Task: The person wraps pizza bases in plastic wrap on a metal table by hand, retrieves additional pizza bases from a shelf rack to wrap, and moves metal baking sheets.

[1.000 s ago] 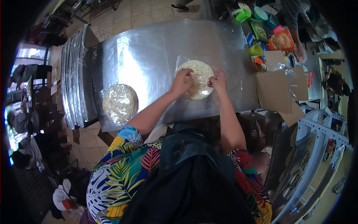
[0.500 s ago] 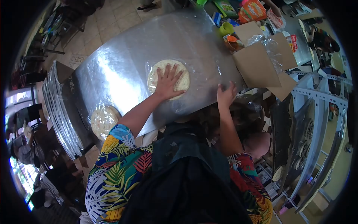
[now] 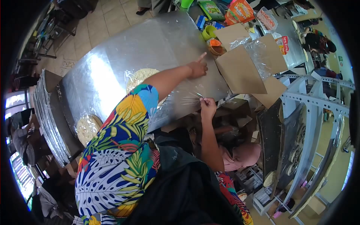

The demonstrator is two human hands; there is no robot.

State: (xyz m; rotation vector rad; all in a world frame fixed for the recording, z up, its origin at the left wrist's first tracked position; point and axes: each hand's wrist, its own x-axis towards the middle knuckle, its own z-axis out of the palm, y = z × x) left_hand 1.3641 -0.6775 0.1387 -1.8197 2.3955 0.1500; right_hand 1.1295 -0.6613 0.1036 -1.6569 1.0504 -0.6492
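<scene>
A round flatbread in a clear plastic bag lies on the metal table, partly behind my left forearm. The bag's gathered end stretches toward my right hand, whose fingers are pinched on it. A thin light strip shows at those fingertips; I cannot tell whether it is bag or a tie. My left hand is past the bread above the tabletop, index finger stretched out and the other fingers partly curled, with nothing visible in it. It points toward an orange container. Another wrapped flatbread lies at the table's near left corner.
An open cardboard box stands at the right edge of the metal table. Behind it are a yellow-green cup and colourful packets. A metal rack with trays stands right; stacked trays stand left. A person in a pink head covering is below.
My left hand has lifted off the flatbread and reached right toward the orange container. My right hand has closed from an open pose onto the bag's end. The view has shifted.
</scene>
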